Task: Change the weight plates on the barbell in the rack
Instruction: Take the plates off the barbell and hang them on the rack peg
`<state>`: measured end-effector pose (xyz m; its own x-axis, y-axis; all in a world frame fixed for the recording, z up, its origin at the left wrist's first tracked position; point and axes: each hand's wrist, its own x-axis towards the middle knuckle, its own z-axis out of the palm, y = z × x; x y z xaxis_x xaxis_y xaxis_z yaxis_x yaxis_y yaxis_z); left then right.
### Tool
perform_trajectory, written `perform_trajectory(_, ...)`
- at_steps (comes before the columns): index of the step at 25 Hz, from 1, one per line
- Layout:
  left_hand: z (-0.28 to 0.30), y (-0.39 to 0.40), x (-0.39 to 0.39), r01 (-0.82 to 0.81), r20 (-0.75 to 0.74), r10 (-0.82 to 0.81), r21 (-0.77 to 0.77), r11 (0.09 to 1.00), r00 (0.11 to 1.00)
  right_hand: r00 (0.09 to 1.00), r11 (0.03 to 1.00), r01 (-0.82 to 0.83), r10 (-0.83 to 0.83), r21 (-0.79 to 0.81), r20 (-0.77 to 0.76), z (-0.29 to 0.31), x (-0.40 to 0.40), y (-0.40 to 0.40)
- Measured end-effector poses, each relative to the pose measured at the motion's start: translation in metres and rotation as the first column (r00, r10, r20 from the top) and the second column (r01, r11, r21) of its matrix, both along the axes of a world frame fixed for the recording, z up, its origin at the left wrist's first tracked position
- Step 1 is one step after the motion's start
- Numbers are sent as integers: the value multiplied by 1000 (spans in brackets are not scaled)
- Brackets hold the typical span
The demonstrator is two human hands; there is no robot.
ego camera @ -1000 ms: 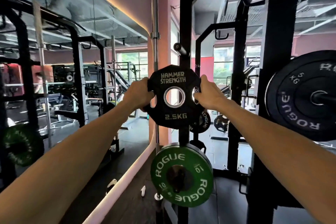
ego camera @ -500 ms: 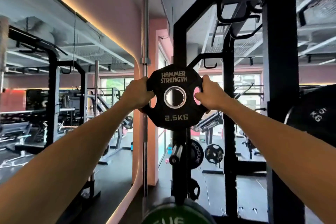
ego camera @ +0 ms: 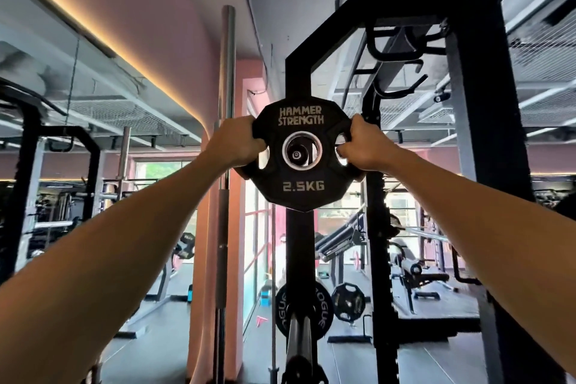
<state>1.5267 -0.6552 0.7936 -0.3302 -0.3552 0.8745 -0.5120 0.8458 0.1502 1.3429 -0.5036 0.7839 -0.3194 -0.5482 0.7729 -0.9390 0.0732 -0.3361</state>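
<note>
Plate [ego camera: 300, 162] edges in both hands, against rack upright [ego camera: 297, 72]

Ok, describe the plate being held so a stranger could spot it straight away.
Find the black rack upright in the middle of the view. In front of it, the left hand and right hand grip a small black plate by its side holes. Unlike the round Rogue plate lower down, it has angled edges and reads HAMMER STRENGTH, 2.5KG.

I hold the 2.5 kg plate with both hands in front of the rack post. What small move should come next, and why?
Probably push the 2.5KG plate straight forward onto the storage peg. The peg's end shows through the plate's centre hole, so they seem lined up, and the left hand and right hand grip its side openings.
</note>
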Motion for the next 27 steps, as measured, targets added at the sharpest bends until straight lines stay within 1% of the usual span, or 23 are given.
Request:
perform_trajectory(5,6,-42,-19,-7,11,7,2,1000,1000,1000,1000,9,-9,21,21,3,-17,-38)
perform_trajectory(8,4,-71,-39,-19,41,19,0,1000,999,994,997,-45,39,58,99,3,-33,-64)
perform_trajectory(11,-2,-100,-64,-36,61,36,10,999,998,996,997,-18,12,74,85,1,-51,-86)
perform_trajectory(13,-6,-121,-82,-17,73,14,36,999,997,997,997,-23,17,76,80,-2,-64,-104)
perform_trajectory(16,-11,-148,-105,39,44,-41,55,998,998,996,996,-17,10,82,87,-6,-84,-130)
perform_trajectory(19,-14,-170,-122,51,17,-51,19,999,999,996,998,3,-7,57,86,-8,-103,-157)
perform_trajectory(22,-17,-193,-142,51,4,-51,31,998,999,995,999,4,-9,50,98,-10,-121,-182)
perform_trajectory(23,-19,-200,-148,59,-2,-59,36,998,998,994,999,-9,4,45,113,-13,-125,-189)
perform_trajectory(27,-26,-211,-158,101,-18,-101,41,994,995,996,1000,-3,2,13,90,-17,-137,-201)
